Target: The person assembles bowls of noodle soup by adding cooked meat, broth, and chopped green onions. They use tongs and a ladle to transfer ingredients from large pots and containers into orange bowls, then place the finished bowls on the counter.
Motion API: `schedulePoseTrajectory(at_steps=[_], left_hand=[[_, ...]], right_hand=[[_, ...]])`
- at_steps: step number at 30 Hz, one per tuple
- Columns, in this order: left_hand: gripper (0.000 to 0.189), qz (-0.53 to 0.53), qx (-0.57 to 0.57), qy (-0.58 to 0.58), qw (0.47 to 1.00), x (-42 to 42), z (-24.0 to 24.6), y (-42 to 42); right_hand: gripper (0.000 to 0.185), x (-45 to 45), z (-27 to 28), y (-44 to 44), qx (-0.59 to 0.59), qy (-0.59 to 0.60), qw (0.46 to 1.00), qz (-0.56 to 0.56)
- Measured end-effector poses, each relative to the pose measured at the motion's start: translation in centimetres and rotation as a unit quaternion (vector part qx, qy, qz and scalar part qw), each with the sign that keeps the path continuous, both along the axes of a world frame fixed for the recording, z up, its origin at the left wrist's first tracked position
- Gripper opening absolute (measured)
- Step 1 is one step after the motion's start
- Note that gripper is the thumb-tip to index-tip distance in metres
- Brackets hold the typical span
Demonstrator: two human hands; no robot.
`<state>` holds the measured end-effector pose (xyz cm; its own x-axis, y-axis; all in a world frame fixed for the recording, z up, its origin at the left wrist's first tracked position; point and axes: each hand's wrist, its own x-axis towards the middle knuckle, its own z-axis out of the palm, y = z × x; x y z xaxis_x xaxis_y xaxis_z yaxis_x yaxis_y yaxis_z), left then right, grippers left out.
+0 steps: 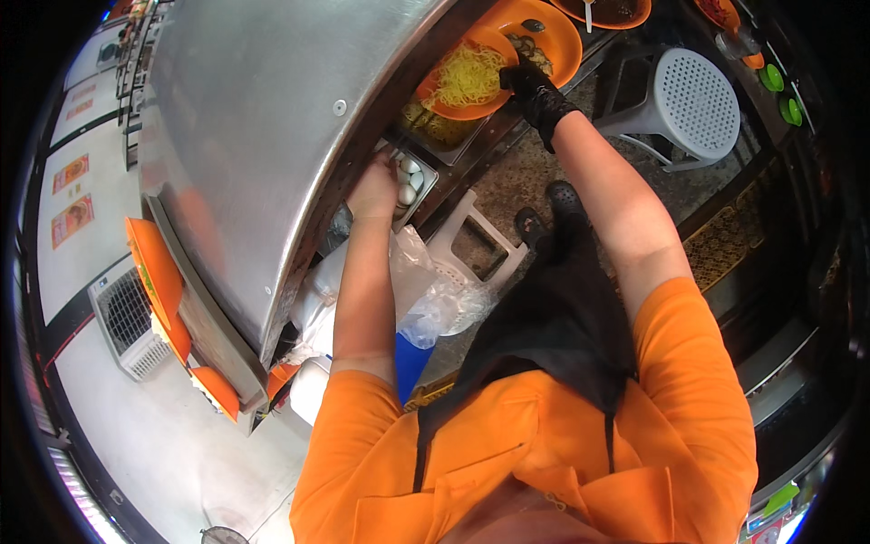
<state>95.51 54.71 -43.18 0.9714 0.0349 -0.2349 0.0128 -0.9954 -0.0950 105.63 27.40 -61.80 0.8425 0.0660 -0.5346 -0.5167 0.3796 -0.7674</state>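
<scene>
My bare left hand [375, 185] reaches under the edge of the metal hood, at the side of a metal tray [428, 188] of white eggs [408, 181]. Its fingers are partly hidden, so I cannot see whether they hold anything. My right hand [537, 95], in a black glove, is at the rim of an orange plate [504, 47] of yellow noodles [469, 75]. Its fingertips overlap that rim, and whether they grip it is unclear. Behind the glove, a second orange plate [564, 37] carries dark, sliced food [533, 56].
A stainless steel hood [272, 102] covers the left side. Beyond it are orange bowls [155, 262] on a ledge. A metal container [445, 132] of yellowish food stands below the noodles. A grey plastic stool [697, 102], a white stool [476, 238] and plastic bags [435, 309] are nearby.
</scene>
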Motion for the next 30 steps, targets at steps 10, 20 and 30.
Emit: schedulePoseTrajectory(at_steps=[10,20,30], left_hand=[[0.037,0.063,-0.095,-0.062,0.992,-1.9,3.7,4.7],[0.039,0.229,-0.461,-0.087,0.853,-3.2,8.1,5.0],[0.035,0.006,0.053,-0.011,0.998,-2.3,7.3,-3.2]], right_hand=[[0.048,-1.0,-1.3,-0.6,0.045,-0.074,0.992,-0.094],[0.060,-2.1,1.1,3.3,-0.009,-0.090,0.995,-0.049],[0.063,-3.4,3.0,4.7,0.122,-0.014,0.991,-0.054]])
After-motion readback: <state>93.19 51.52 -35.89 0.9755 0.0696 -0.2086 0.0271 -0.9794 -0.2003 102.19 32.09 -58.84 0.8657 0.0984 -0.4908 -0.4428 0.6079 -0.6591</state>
